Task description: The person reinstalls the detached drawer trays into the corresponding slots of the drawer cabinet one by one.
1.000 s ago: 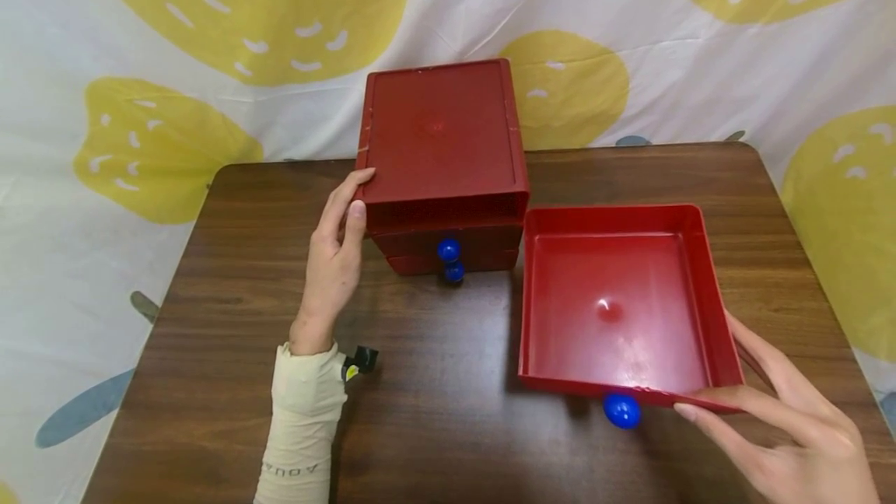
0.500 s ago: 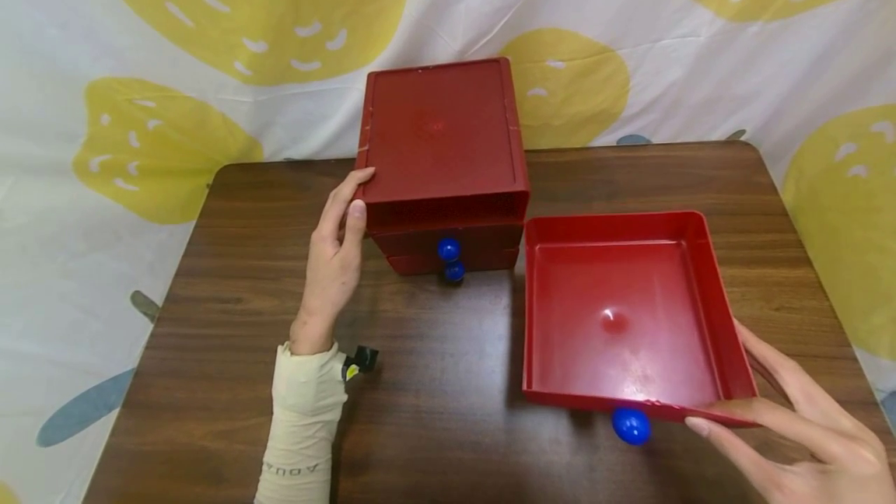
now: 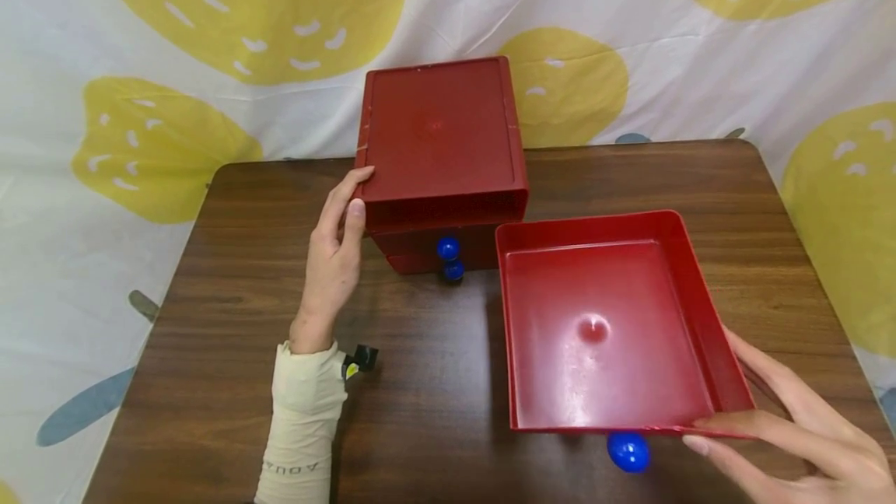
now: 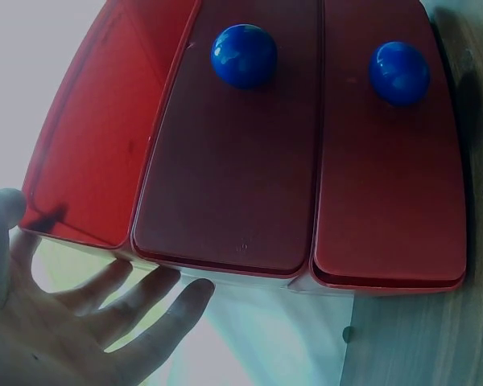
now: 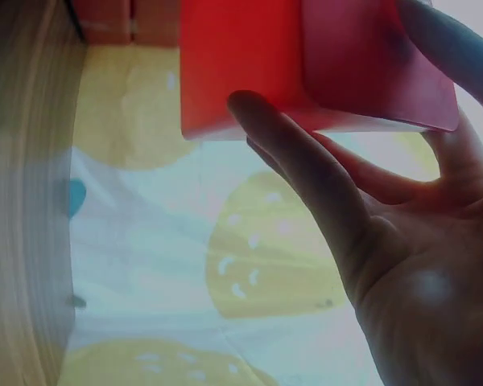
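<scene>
A red cabinet (image 3: pixel 437 131) of stacked units stands at the back of the table. Its top slot (image 4: pixel 105 121) is open and hollow; the two drawers below, each with a blue ball knob (image 3: pixel 449 248), are pushed in. My left hand (image 3: pixel 334 263) rests on the cabinet's left side, fingers extended along the wall and thumb at the front edge. To the right, a bare red drawer (image 3: pixel 595 286) with a blue knob (image 3: pixel 628 452) is held above the table. My right hand (image 3: pixel 805 426) grips its front right corner, thumb on the front face and fingers along the rim and side wall.
The brown wooden table (image 3: pixel 434 387) carries the cabinet. A white cloth with yellow lemon prints (image 3: pixel 567 84) hangs right behind the table. A small black device (image 3: pixel 364 358) is strapped to the left wrist.
The right hand has brought the drawer towards me, first slightly right and then left, and the drawer has turned a little. The left hand and the cabinet stay put.
</scene>
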### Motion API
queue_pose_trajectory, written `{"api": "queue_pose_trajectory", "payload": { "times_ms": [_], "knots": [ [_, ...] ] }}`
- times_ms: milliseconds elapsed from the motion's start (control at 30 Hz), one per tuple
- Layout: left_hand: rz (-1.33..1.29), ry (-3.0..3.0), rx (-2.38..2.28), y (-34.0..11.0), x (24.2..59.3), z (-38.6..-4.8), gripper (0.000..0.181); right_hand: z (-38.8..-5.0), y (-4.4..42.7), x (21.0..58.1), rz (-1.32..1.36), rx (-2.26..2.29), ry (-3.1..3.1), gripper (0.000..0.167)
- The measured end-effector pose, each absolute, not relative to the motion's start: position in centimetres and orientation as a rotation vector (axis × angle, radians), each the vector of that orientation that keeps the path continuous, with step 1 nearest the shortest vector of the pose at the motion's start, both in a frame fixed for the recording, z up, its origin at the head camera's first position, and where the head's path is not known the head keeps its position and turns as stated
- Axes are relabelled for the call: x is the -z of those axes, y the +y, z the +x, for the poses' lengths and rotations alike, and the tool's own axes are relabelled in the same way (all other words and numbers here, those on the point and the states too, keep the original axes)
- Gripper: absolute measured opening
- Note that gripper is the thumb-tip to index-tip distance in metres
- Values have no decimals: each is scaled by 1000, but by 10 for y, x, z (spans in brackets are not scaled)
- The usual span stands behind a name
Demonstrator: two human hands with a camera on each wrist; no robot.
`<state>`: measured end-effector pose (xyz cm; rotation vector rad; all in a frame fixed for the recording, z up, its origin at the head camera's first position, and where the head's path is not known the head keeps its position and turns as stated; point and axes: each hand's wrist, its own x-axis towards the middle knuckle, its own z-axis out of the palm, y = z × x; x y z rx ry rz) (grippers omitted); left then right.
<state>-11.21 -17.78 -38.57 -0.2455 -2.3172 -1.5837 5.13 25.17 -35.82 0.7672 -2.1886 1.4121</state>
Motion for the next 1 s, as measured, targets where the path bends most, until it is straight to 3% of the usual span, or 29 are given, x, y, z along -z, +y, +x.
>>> {"api": "queue_pose_trajectory", "payload": {
  "times_ms": [133,367,1000],
  "knots": [
    [-247,-2317,1582,-179,387,-113,39,53,243,363,691,-1491,-2198,29],
    [-257,-2306,1585,-177,389,-114,39,39,232,373,835,-1574,-2040,25],
    [-284,-2287,1616,-172,388,-115,39,26,193,359,987,-1580,-1906,28]
  ]
}}
